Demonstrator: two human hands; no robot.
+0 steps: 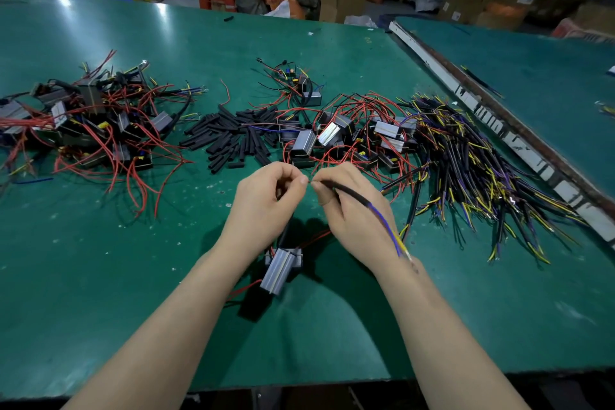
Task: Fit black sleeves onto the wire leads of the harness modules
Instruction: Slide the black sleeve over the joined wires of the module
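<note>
A grey harness module [279, 270] hangs between my forearms just above the green table [100, 260], its black lead running up into my left hand [266, 200]. That hand pinches the lead's end at its fingertips. My right hand [349, 210] pinches a black sheathed cable [352, 196] whose blue and yellow wires trail back over my wrist. The two pinched ends meet tip to tip. A heap of loose black sleeves [233, 135] lies just beyond my hands.
Modules with red leads are piled at the left [90, 120] and at centre right [349, 140]. A bundle of sheathed cables [472, 160] spreads at the right. A white strip [492, 123] marks the joint with another table. Boxes and stools stand behind.
</note>
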